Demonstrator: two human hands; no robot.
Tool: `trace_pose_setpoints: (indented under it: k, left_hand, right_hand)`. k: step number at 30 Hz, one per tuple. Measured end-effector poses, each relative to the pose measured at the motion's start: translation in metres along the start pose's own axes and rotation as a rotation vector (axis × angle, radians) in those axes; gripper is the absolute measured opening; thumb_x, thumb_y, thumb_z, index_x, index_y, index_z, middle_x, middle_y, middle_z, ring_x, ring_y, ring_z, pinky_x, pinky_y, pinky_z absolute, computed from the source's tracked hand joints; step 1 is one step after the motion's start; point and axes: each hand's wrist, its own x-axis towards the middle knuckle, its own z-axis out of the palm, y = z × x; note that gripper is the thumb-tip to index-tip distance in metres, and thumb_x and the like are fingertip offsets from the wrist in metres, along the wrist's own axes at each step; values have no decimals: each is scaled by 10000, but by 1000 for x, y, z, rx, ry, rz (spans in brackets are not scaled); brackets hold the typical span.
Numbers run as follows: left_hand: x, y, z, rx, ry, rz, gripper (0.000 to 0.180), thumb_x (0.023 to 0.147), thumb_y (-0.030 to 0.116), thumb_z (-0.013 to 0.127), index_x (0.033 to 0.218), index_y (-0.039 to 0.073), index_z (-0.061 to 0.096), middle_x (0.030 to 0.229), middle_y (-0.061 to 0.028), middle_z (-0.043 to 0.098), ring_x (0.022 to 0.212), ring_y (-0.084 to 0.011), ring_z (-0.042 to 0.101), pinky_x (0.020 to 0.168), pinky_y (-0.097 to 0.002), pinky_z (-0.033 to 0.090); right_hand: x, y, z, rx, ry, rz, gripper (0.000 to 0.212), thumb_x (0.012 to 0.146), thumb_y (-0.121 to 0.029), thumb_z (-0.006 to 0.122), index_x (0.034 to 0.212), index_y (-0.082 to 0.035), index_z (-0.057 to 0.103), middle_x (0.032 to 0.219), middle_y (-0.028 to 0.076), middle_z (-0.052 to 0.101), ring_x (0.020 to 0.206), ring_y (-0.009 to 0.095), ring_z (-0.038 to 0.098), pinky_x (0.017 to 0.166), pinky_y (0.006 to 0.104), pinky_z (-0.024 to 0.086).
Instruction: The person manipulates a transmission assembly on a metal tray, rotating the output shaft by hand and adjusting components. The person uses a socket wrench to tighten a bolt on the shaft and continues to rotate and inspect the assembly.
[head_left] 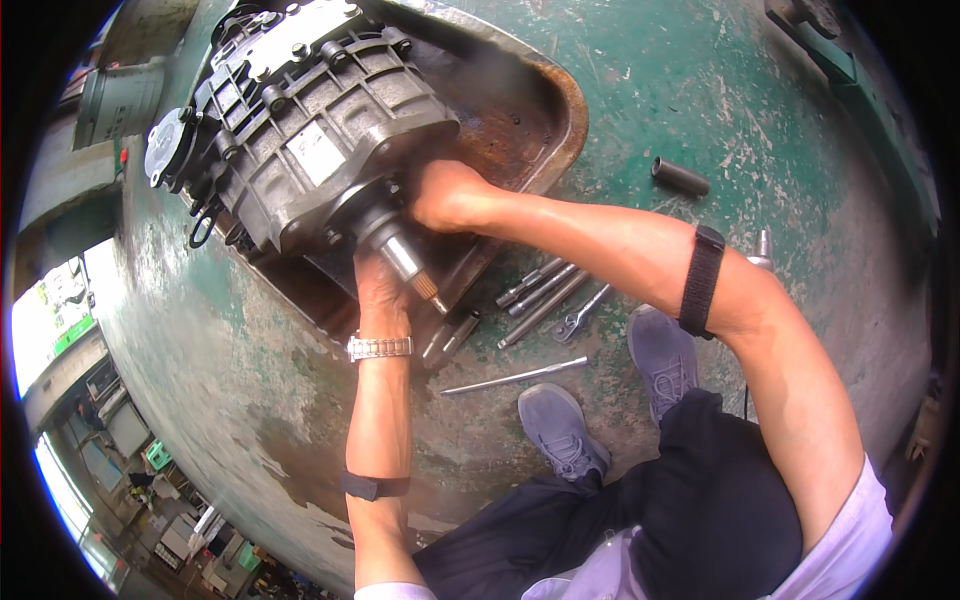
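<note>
A grey metal gearbox (320,145) with ribbed casing rests over a rusty tray (572,120). From its near end a splined shaft (404,260) points down toward me. My left hand (380,288) reaches in beneath this shaft, close to the housing; the fingers are hidden there. On the shaft's right side, my right hand (448,196) is curled against the gearbox's end face. Its fingers look closed, but whatever they grip is out of sight.
Several sockets and extension bars (540,297) lie beside the tray with a ratchet handle (580,318). A long thin bar (515,376) is near my shoes. Farther right are a dark tube (681,177) and green metal frame (850,90). A bucket (120,103) stands at left.
</note>
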Motion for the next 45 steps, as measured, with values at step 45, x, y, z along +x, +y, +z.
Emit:
trace_pose_setpoints:
  k: [45]
  left_hand:
    - [-10,12,0,86,-13,-31,134,783,-15,596,917,-13,604,742,-93,622,608,-180,619,539,-265,523]
  right_hand:
    - [17,8,16,-105,-31,-51,231,713,-132,563,864,3,674,927,214,640,916,345,617,781,392,495]
